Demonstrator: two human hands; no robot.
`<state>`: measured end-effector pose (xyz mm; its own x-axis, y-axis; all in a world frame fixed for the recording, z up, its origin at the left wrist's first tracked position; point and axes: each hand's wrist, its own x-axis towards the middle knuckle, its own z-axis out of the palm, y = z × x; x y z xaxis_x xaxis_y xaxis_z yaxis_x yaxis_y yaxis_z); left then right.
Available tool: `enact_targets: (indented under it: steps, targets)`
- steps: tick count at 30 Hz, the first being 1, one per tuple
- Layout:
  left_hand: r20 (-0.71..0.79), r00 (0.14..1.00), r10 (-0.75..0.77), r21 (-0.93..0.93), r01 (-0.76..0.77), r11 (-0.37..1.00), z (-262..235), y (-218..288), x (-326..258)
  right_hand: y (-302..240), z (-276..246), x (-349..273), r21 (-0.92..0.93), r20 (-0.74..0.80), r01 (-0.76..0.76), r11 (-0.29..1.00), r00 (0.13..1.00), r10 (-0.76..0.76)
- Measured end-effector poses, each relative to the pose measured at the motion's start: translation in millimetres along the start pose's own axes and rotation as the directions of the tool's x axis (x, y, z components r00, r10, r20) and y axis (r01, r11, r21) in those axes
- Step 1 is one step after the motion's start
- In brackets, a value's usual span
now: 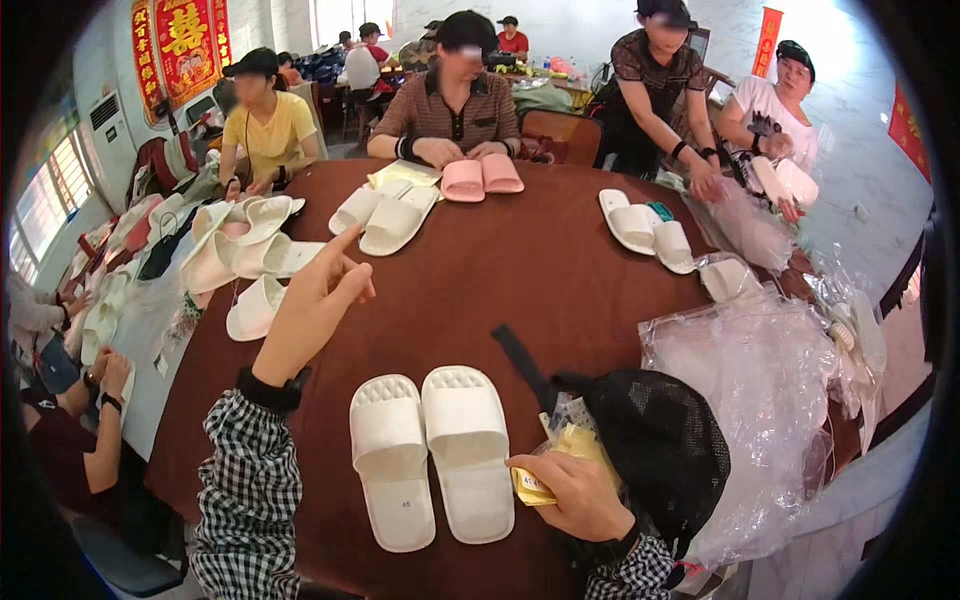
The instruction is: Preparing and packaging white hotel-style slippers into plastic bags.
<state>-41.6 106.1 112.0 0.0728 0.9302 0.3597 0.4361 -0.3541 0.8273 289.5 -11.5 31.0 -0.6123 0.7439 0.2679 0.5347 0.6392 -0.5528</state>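
White slippers [460,465] sit left of the black mesh cap [665,440] — probably light, squishy foam; I'd grab the straps [387,432]. Right hand [580,495], beside the cap, pinches yellow labels [532,487] — left hand [312,300], farther left, fingers half-spread, empty.

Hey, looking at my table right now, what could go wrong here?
Your right hand holds yellow slips close beside the white slippers in front of you, so it might nudge them out of line. The black cap lies close to that hand and could get in its way. The loose clear bags near the table's right edge might slide off.
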Motion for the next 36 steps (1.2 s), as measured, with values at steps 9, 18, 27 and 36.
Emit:
enact_targets:
  steps: [9, 18, 27, 36]
  targets:
    - [0.608, 0.717, 0.34, 0.331, -0.618, 0.713, 74, -44, -94, 6, 27, -12, -0.011, -0.081, 0.074, 0.997, 0.994, -0.074]
    - [0.509, 0.818, 0.269, 0.35, -0.482, 0.803, 96, -41, -98, 15, 25, -10, 0.018, 0.007, -0.017, 1.0, 1.0, 0.017]
    - [0.508, 0.821, 0.262, 0.405, -0.496, 0.768, 98, -40, -104, 15, 30, -3, 0.091, -0.033, -0.117, 0.989, 0.992, 0.12]
    - [0.405, 0.824, 0.396, 0.348, -0.539, 0.767, 99, -24, -113, -4, 22, 5, 0.411, -0.171, -0.108, 0.905, 0.966, 0.193]
